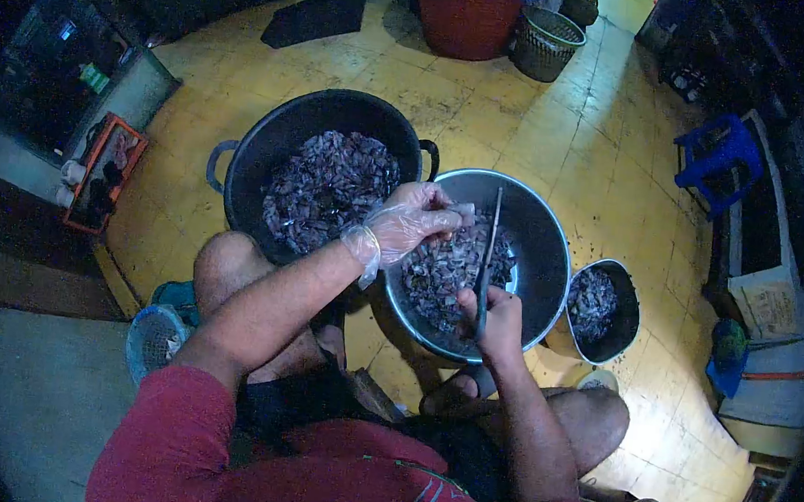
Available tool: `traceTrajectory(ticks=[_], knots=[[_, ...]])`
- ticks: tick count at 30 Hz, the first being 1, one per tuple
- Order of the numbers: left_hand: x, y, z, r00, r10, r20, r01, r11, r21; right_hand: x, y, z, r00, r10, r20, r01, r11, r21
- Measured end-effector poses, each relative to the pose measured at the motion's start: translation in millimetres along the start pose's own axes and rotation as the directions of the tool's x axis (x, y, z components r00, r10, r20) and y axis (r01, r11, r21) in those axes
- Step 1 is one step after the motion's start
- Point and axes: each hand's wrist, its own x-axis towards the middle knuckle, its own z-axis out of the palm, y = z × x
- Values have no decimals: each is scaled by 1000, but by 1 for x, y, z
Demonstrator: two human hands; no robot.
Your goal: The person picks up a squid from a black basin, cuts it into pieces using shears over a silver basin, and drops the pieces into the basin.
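My left hand (411, 223), in a clear plastic glove, pinches a small pale piece (464, 214) over the silvery metal bowl (549, 263). My bare right hand (494, 322) is wrapped round the dark handle of a knife (491, 249), its blade pointing up and away from me, just right of the pale piece. Many small greyish-purple pieces (438, 277) lie in the bowl under both hands. At the left, a large black tub (270, 132) with two handles holds a heap of similar dark pieces (322, 183).
A smaller container (629, 311) with dark pieces stands right of the bowl. A blue-grey basket (140, 339) is at my left. Further off are a red tub (463, 20), a woven basket (542, 50), a blue stool (721, 163) and an orange-red crate (93, 213).
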Motion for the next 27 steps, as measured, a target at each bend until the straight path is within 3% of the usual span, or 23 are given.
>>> traceTrajectory(ticks=[3, 5, 9, 12, 17, 19, 21, 22, 24, 25, 27], knots=[[-1, 2, -3, 1000, -15, -15, 13, 993, -119, 2, 4, 3, 999, -9, 32, 6, 995, 99], [0, 2, -3, 1000, -25, -17, 23, 993, -113, 2, 7, 4, 997, -39, 59, 31, 989, 142], [-1, -2, -4, 997, -77, -16, 75, 993, -94, -4, -5, 9, 993, -41, 115, 38, 999, 27], [-2, -2, -1, 999, -40, 4, 40, 999, -8, -4, -3, 13, 988, -90, 124, 73, 988, 137], [7, -7, -9, 999, -24, -34, 27, 994, 104, 5, 15, 4, 999, -49, -23, 47, 998, -52], [9, -10, -14, 995, -22, -102, 34, 992, 121, 3, 0, -8, 987, -113, -113, 116, 993, 22], [10, -6, -18, 983, -98, -154, 143, 938, 315, 11, 3, -34, 962, -167, -214, 173, 985, 10], [13, -16, -21, 983, -109, -146, 151, 938, 312, 5, -11, -43, 954, -136, -268, 155, 986, 53], [23, -45, -24, 995, -52, -81, 91, 780, 619, -16, -39, -66, 930, -108, -352, 156, 981, 112], [22, -54, -20, 993, -113, -38, 112, 773, 624, -23, -46, -74, 918, -115, -380, 174, 977, 125], [40, -107, -23, 985, -112, 134, -42, 589, 807, -28, -41, -92, 887, -126, -445, 202, 971, 129]])
